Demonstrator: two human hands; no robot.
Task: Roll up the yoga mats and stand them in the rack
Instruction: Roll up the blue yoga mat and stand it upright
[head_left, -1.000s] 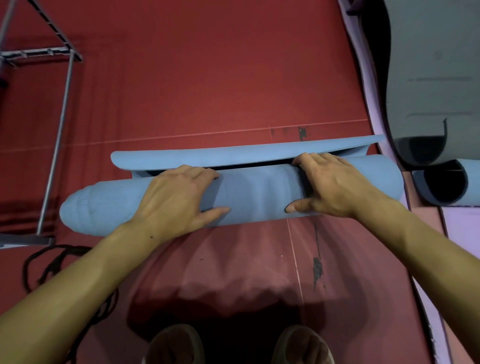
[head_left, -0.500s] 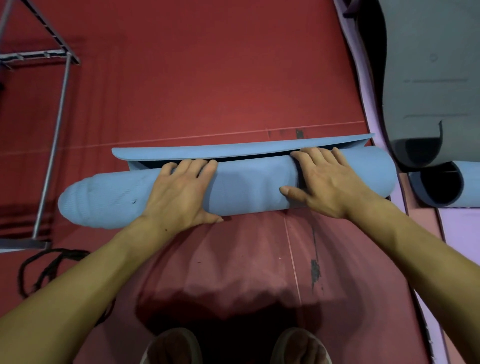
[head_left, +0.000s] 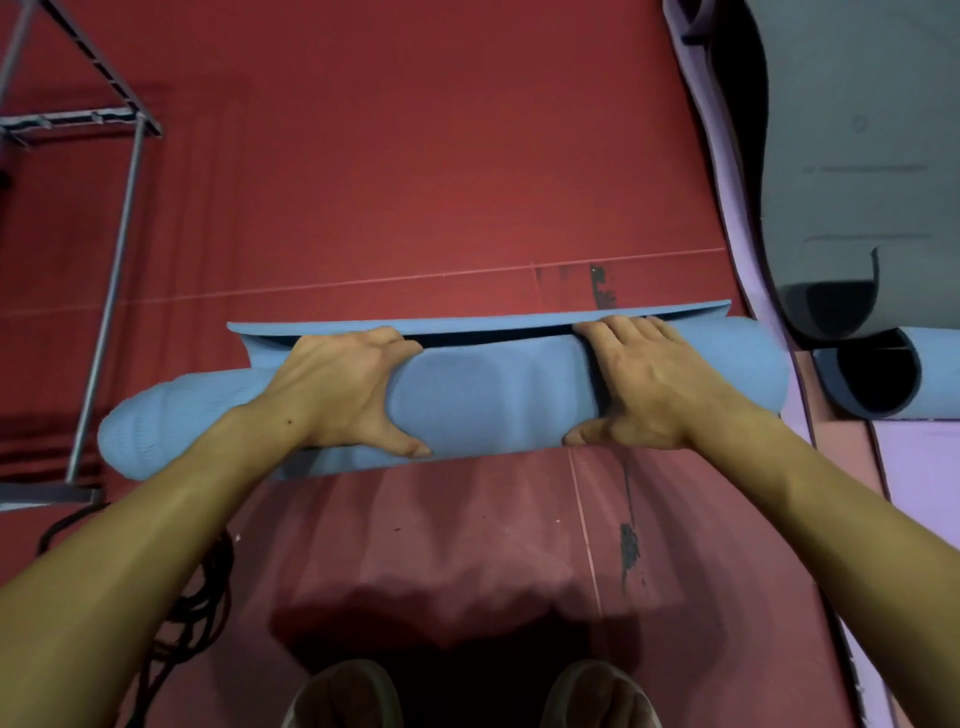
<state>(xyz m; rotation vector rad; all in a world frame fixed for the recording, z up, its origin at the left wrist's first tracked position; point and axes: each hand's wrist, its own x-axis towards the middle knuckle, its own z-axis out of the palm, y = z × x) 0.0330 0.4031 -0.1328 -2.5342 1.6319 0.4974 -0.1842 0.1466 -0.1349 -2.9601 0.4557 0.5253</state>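
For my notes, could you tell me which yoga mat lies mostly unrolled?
The grey mat at the upper right: mostly flat, only its near end curled; both blue mats are rolled.

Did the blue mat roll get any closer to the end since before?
Yes. The blue mat roll has rolled forward, away from the person: the flat flap beyond it is narrower now, and it sits nearer the line on the red floor.

Blue mat (head_left: 488, 395): soft matt foam with a fine woven-looking texture, dented where pressed.
Floor (head_left: 415, 182): red, matt padding, scuffed with dark marks and thin pale seams.
Rack (head_left: 104, 291): grey metal tubing with a dull sheen.
Grey mat (head_left: 857, 156): smooth matt foam, curled at its end.
Purple mat (head_left: 737, 208): pale matt foam.
Cord (head_left: 208, 597): black, matt.
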